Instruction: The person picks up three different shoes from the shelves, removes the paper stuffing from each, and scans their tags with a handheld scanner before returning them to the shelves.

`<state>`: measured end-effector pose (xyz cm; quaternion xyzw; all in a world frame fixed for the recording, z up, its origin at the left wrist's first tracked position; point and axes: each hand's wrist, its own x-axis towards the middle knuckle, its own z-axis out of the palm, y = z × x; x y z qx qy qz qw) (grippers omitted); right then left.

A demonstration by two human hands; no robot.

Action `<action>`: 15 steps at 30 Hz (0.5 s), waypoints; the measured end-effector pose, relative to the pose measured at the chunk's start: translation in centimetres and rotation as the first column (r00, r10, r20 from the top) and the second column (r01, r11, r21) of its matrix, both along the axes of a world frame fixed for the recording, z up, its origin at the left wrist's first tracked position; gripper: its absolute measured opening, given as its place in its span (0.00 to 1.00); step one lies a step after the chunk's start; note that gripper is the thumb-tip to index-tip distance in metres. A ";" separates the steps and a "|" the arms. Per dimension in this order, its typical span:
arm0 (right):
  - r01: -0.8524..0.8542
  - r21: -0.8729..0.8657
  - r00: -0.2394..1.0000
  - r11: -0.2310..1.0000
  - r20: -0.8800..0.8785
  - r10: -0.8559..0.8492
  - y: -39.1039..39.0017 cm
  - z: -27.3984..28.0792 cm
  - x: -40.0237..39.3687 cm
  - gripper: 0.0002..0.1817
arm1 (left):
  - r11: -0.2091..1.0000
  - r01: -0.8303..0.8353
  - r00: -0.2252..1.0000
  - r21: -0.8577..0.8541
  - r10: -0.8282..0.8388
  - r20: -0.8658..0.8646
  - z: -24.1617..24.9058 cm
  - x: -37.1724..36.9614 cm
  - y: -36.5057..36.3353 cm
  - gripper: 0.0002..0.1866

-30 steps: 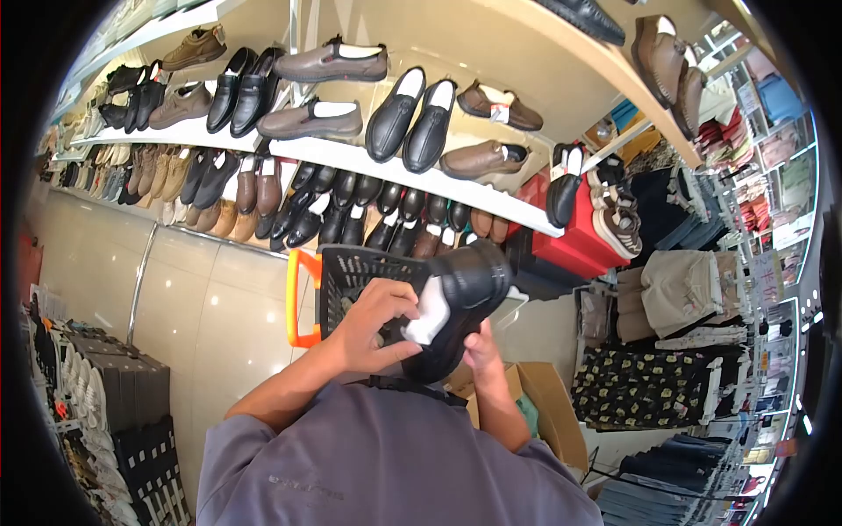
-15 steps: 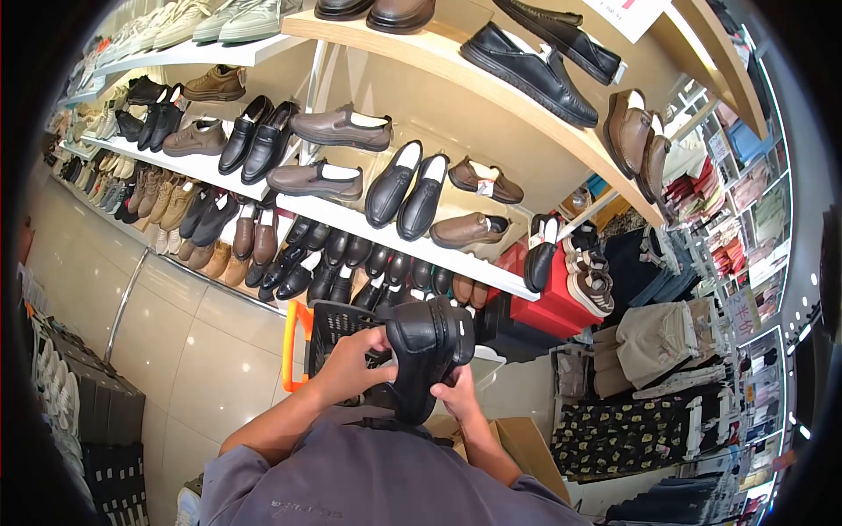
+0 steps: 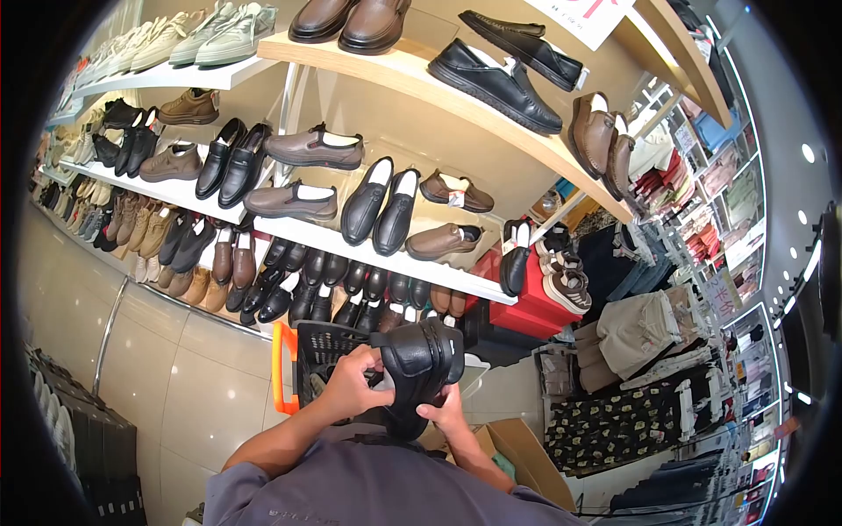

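Observation:
A pair of black leather shoes (image 3: 412, 364) is held together in front of my chest, heels up and toes down. My left hand (image 3: 358, 384) grips the pair from the left, with the thumb at a shoe's opening, where something pale shows. From the right, my right hand (image 3: 445, 410) is closed around the lower part, its thumb pressed on the side. Just beyond the shoes stands a black shopping basket (image 3: 329, 340) with an orange handle (image 3: 282, 368); its contents are mostly hidden.
Ahead, a white shelf (image 3: 377, 252) carries black and brown shoes, with a wooden shelf (image 3: 509, 123) above it. A red box (image 3: 539, 302) stands at the shelf's right end. An open cardboard box (image 3: 526, 451) is at my right, and clothes racks (image 3: 631, 421) lie beyond. Stacked shoeboxes (image 3: 83, 430) stand at left.
My view has shifted a little, so the shelves appear further left and lower. Both hands keep hold of the black shoes, which sit slightly lower and further left.

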<state>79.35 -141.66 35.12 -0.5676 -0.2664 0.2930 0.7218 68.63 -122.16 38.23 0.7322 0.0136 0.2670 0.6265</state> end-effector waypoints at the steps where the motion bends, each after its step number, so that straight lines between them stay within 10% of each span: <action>1: 0.005 0.003 1.000 1.000 0.009 -0.005 0.1 0.0 -0.1 0.53 | 1.000 0.005 1.000 0.003 -0.005 0.009 0.2 0.0 0.0 0.24; 15: -0.014 0.028 1.000 1.000 -0.009 0.014 0.2 -0.3 -0.5 0.52 | 0.981 -0.077 0.989 0.181 0.098 -0.113 2.7 -1.6 1.0 0.22</action>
